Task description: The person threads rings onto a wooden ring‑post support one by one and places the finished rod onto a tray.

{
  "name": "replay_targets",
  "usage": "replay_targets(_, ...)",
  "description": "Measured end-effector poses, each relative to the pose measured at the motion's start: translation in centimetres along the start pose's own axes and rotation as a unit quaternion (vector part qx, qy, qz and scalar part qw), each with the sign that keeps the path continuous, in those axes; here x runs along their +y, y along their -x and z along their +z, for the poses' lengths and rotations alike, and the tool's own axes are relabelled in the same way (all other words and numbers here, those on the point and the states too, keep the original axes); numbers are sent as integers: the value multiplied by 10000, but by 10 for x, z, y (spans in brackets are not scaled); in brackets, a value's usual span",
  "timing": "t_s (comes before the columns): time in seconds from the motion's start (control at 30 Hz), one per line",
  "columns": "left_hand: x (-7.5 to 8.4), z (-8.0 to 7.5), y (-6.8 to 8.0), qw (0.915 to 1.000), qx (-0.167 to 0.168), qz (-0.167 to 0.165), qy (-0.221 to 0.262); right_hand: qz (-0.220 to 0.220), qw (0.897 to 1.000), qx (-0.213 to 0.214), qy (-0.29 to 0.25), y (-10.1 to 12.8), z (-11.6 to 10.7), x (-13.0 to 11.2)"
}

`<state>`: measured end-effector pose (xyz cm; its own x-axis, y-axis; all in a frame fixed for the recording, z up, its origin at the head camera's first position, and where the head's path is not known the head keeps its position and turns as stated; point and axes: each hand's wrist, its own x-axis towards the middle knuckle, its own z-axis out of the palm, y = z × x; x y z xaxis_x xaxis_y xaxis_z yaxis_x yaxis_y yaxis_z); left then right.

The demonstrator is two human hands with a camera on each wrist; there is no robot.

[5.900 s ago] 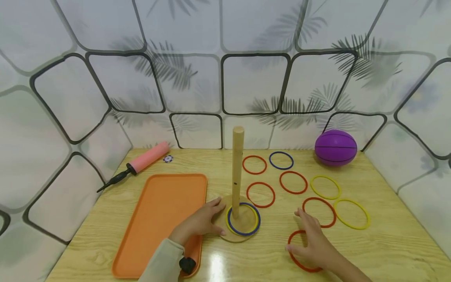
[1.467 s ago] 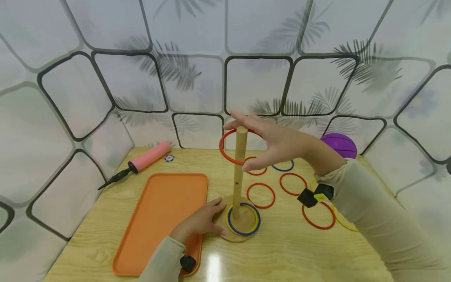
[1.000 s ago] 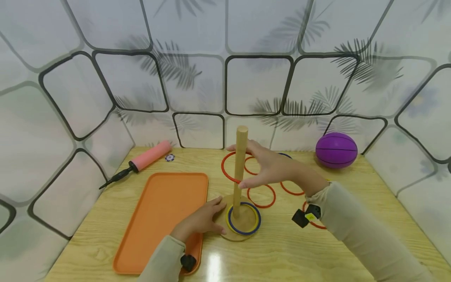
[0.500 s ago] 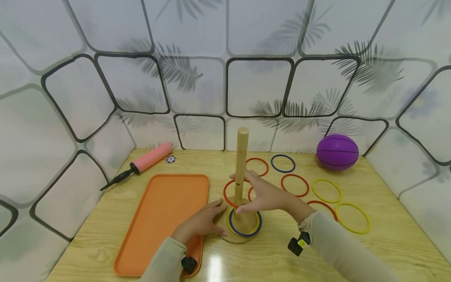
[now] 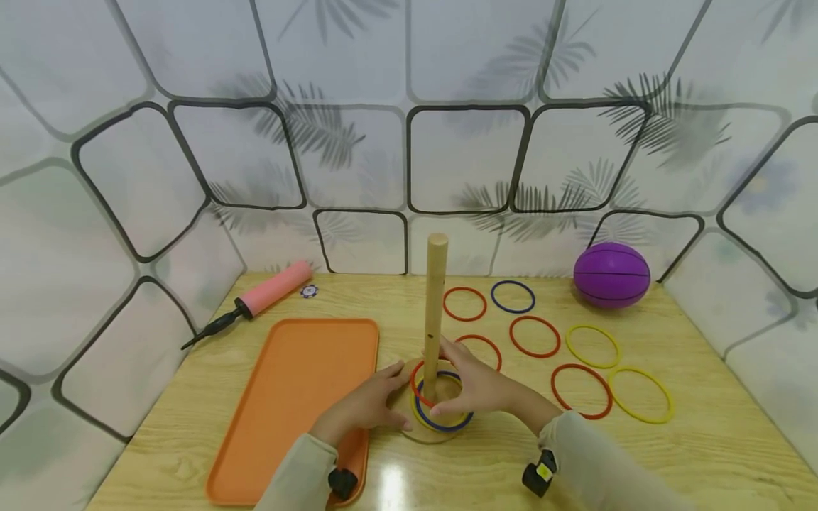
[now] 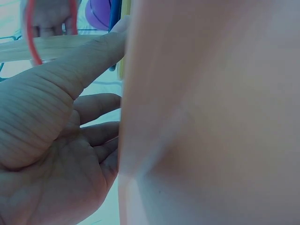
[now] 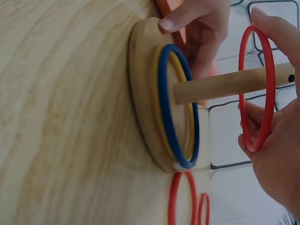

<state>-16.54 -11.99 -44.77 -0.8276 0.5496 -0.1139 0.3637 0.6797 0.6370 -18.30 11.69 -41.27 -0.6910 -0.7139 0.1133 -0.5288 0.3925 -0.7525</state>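
A wooden peg (image 5: 436,305) stands upright on a round wooden base (image 5: 409,424) near the table's front. A blue ring (image 5: 447,424) and a yellow ring (image 7: 187,136) lie on that base around the peg. My right hand (image 5: 473,389) holds a red ring (image 5: 417,387) threaded over the peg, a little above the base. In the right wrist view the red ring (image 7: 268,84) hangs round the peg (image 7: 225,86), pinched between the fingers. My left hand (image 5: 377,401) rests with straight fingers on the base's left edge, seen close up as the left hand (image 6: 56,140).
An orange tray (image 5: 287,397) lies left of the base. Several loose red, yellow and blue rings (image 5: 581,390) lie on the table to the right. A purple ball (image 5: 611,275) sits at the back right, a pink pump (image 5: 268,291) at the back left.
My right hand picked up a red ring from the table, lifted it over the peg's top and slid it down to just above the base. The left hand stayed on the base.
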Motion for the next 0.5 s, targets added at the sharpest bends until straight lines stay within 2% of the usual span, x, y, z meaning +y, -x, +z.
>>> replay_targets(0.5, -1, 1, 0, 9999, 49, 102, -73, 192, 9997, 76, 133, 10, 24, 24)
